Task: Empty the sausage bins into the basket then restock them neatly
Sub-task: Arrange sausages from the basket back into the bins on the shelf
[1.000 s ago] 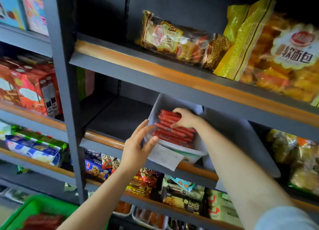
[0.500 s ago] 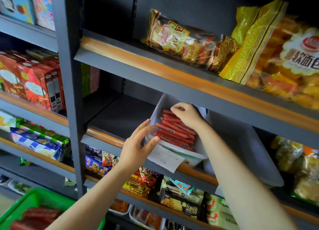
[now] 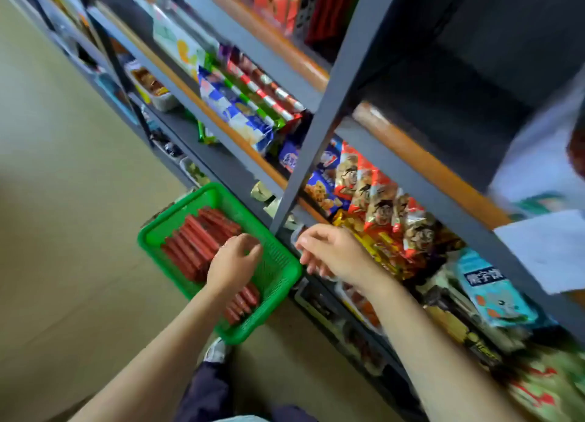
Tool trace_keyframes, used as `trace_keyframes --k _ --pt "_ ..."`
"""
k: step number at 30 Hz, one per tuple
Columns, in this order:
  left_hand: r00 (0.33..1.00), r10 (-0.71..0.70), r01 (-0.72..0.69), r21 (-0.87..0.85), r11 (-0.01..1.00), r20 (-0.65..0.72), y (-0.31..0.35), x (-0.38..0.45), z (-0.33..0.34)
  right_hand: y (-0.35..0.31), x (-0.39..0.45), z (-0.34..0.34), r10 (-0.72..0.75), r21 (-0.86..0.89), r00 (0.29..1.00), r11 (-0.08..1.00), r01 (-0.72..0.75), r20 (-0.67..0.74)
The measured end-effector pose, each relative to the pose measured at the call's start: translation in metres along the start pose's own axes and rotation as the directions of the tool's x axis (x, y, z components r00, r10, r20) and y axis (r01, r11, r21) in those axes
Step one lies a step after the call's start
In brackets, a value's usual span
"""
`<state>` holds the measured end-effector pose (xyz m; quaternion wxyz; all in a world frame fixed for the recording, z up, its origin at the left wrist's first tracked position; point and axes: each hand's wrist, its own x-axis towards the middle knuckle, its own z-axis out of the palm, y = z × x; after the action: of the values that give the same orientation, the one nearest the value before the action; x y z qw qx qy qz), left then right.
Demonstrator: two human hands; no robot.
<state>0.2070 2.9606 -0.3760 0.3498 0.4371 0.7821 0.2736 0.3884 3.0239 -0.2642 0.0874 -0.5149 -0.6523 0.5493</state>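
A green plastic basket (image 3: 177,207) sits on the floor against the shelf's foot. Red sausages (image 3: 197,243) lie side by side in it, with a few more (image 3: 242,301) at its near end. My left hand (image 3: 235,260) hovers over the basket's middle with its fingers curled down towards the sausages; its palm is hidden. My right hand (image 3: 332,251) hangs just right of the basket, in front of the grey shelf post (image 3: 335,105), with loosely bent fingers and nothing in them. The white sausage bin (image 3: 538,155) is a blur at the right edge, and its paper label (image 3: 544,250) hangs down.
Grey metal shelves with orange edge strips (image 3: 421,159) run diagonally, packed with snack packets (image 3: 373,197) and biscuit packs (image 3: 240,111). Low trays of goods line the bottom shelf (image 3: 354,298). Beige floor (image 3: 63,231) spreads to the left. My dark trouser leg (image 3: 205,390) is below the basket.
The view has swung down from the bin on the shelf to the floor basket. Both hands have left the bin; the left is now over the basket and the right beside it.
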Motion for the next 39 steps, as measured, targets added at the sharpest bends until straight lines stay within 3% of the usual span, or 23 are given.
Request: trace_keyframes --k 5,9,13,21,26,31,39 --pt "0.918 -0.386 0.377 0.106 0.920 0.087 -0.150 -0.012 0.023 0.150 0.082 0.124 0.254 -0.183 0.966 0.953 -0.241 0.051" --pt "0.907 -0.417 0.408 0.131 0.903 0.049 -0.239 -0.017 0.053 0.219 0.125 0.196 0.366 -0.208 0.931 0.910 -0.358 0.002" --pt "0.941 -0.332 0.318 0.161 0.934 0.067 -0.286 -0.016 0.088 0.261 0.163 0.235 0.385 -0.299 0.921 0.874 -0.383 -0.055" --pt "0.983 -0.184 0.181 0.167 0.969 0.000 -0.312 -0.011 0.098 0.282 0.222 0.275 0.424 -0.508 0.905 0.771 -0.385 -0.043" --pt "0.982 -0.189 0.191 0.148 0.970 -0.028 -0.318 -0.012 0.097 0.287 0.230 0.292 0.487 -0.550 0.868 0.700 -0.454 -0.098" --pt "0.980 -0.198 0.190 0.152 0.970 0.034 -0.313 -0.008 0.093 0.286 0.237 0.293 0.530 -0.632 0.839 0.609 -0.480 -0.126" --pt "0.977 -0.206 0.191 0.200 0.961 0.052 -0.309 -0.005 0.093 0.286 0.238 0.293 0.523 -0.521 0.837 0.677 -0.521 -0.158"
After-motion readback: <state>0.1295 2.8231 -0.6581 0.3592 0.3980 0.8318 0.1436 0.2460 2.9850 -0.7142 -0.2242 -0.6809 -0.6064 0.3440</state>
